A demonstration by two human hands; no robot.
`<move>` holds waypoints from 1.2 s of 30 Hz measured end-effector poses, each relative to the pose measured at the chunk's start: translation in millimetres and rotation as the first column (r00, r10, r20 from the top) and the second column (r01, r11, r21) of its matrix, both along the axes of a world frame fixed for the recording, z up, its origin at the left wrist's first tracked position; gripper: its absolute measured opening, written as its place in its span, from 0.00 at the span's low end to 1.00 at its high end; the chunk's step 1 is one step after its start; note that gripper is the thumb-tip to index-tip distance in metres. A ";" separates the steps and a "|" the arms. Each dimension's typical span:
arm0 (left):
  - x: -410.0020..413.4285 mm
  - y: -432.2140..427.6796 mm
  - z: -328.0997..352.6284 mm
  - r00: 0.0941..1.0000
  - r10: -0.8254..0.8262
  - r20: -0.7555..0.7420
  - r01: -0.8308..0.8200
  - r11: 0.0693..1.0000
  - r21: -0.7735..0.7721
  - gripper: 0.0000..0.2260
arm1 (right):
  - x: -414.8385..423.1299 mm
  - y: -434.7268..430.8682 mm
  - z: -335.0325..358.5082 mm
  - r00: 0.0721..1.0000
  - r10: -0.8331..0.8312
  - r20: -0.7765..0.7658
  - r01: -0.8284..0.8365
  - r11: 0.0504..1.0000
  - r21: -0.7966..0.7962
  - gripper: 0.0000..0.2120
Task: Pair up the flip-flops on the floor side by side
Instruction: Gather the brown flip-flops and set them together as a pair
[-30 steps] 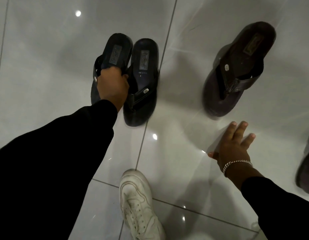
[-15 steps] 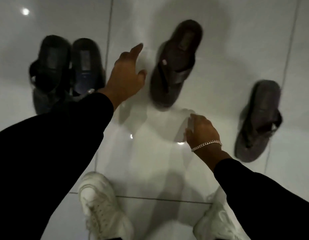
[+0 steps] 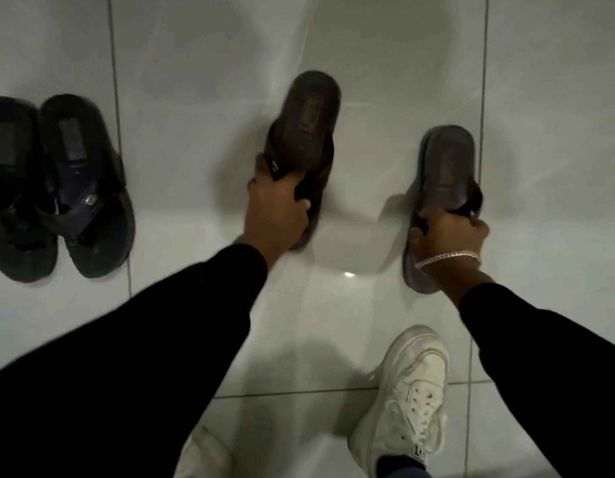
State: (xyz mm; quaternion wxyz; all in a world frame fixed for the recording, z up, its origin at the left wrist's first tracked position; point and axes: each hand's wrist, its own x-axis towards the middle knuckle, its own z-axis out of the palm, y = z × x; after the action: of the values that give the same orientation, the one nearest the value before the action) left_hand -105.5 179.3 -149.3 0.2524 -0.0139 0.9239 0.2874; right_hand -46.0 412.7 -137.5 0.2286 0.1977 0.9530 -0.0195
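Head view, single entry.

Item 1: black flip-flop pair point(image 3: 58, 188). Two flip-flops are laid on the floor point(image 3: 213, 46) at far left, sides touching, heels away from the wearer of the camera, toes nearer. This placement is judged to be the finished form the task asks for: side by side, same heading. Neither hand is on them.

Item 2: brown flip-flop, centre point(image 3: 304, 132). It is held by the left hand point(image 3: 275, 208), whose fingers are closed round the strap and toe end. The heel is tilted away and to the right, out of line with its mate. The grip at the strap is judged to be chosen so that the sole can be swung and slid without being lifted high.

Item 3: brown flip-flop, right point(image 3: 444, 174). It is gripped at the strap by the right hand point(image 3: 447, 236), closed likewise; a chain bracelet point(image 3: 447, 257) is worn at the wrist. Whether the sole is resting on the floor or slightly raised cannot be told.

Relation: the two brown flip-flops are well apart, with bare tile between. Both are held at once, presumably so that they can be brought together in one motion.

Item 4: white sneakers point(image 3: 406, 401), worn, at bottom edge.
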 end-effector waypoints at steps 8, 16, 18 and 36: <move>52.9 61.7 13.3 0.975 0.206 0.080 -0.220 0.942 0.253 0.34 | -44.3 -38.7 -6.8 0.942 -0.233 -0.240 0.162 0.946 -0.279 0.22; 16.7 39.3 -5.1 0.984 0.171 -0.049 -0.156 0.962 0.222 0.27 | -68.3 -23.7 -7.2 0.928 -0.351 -0.123 0.321 0.923 -0.212 0.10; 10.2 42.8 -17.9 0.994 0.023 -0.110 -0.010 0.993 0.115 0.26 | -72.9 -9.7 -4.1 0.922 -0.361 -0.142 0.326 0.920 -0.218 0.09; -10.5 85.3 -38.2 0.982 -0.164 -0.093 0.157 0.985 -0.075 0.29 | -83.0 43.1 -6.8 0.937 -0.295 -0.185 0.246 0.937 -0.246 0.12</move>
State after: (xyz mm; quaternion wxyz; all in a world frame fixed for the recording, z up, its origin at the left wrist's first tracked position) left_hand -116.0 264.6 -187.5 0.2282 0.0665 0.9425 0.2349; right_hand -129.0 455.8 -144.3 0.1376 0.2979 0.9278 -0.1775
